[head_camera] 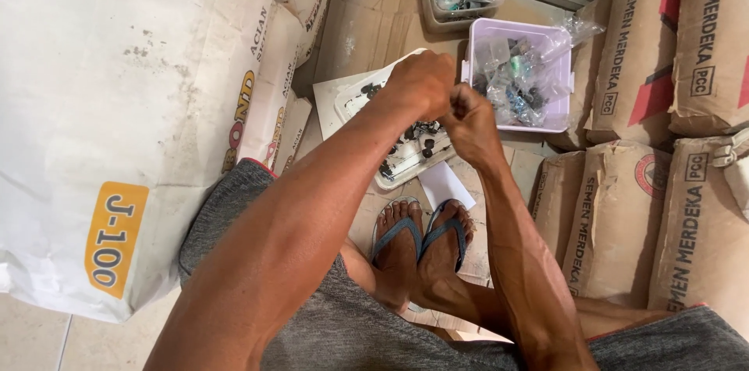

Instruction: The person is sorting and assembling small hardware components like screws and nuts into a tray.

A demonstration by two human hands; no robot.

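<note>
We kept our left hand and right hand fisted together above the white tray; contents hidden; sacks crowded both sides.

Two hands; two sandals; three trays; six brown sacks.

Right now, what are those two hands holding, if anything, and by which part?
It cannot be told. The left hand and right hand are both closed, fists meeting above the white tray of small dark parts; anything pinched between them is hidden.
</note>
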